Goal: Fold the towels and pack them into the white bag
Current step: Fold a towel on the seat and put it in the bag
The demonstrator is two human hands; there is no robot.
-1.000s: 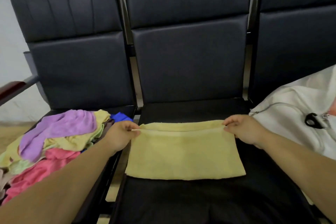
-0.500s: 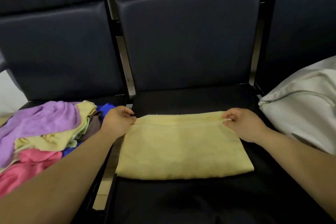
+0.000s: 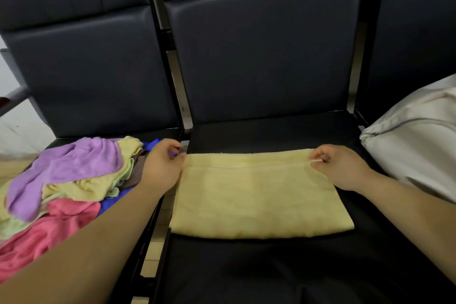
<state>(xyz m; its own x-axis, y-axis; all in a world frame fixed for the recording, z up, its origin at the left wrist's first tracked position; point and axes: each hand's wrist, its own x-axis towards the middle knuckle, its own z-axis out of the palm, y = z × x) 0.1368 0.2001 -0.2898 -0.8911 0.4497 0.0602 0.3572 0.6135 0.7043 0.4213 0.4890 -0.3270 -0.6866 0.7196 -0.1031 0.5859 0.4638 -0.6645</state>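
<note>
A pale yellow towel [image 3: 256,195] lies folded in half on the middle black seat [image 3: 271,266], its doubled edge at the far side. My left hand [image 3: 161,168] pinches the far left corner of the towel. My right hand [image 3: 338,165] pinches the far right corner between thumb and fingers. The white bag [image 3: 417,141], with a grey zipper, rests on the right seat, just beyond my right hand.
A loose heap of towels [image 3: 64,187] in purple, yellow, pink, green and blue covers the left seat. Dark padded backrests [image 3: 261,57] rise behind the seats. A metal gap [image 3: 158,237] separates the left and middle seats.
The view has tilted down and shifted. Both hands stay at the towel's far corners, holding the folded edge; the towel has barely moved on the seat.
</note>
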